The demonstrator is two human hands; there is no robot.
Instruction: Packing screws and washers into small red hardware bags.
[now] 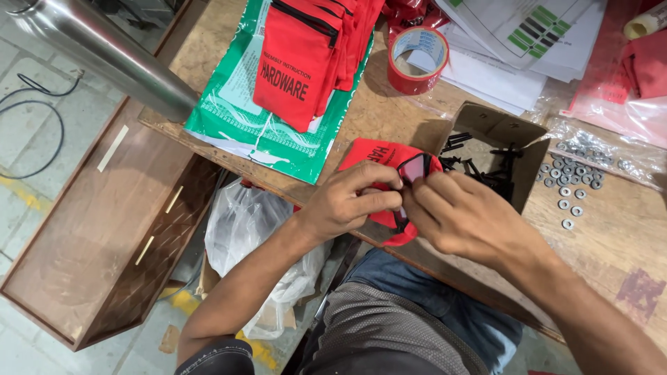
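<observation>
Head view: a wooden table (389,118) carries a green bag (236,118) with a stack of red pouches (299,62) on it, papers (514,42), a cardboard box (504,142) of black screws (486,170), a red tape roll (417,59) and loose washers (570,191). At the near table edge lies one red pouch (379,154). The left hand (347,201) pinches its open mouth, fingers closed on the fabric. The right hand (462,215) grips the opposite rim, fingers curled tight.
</observation>
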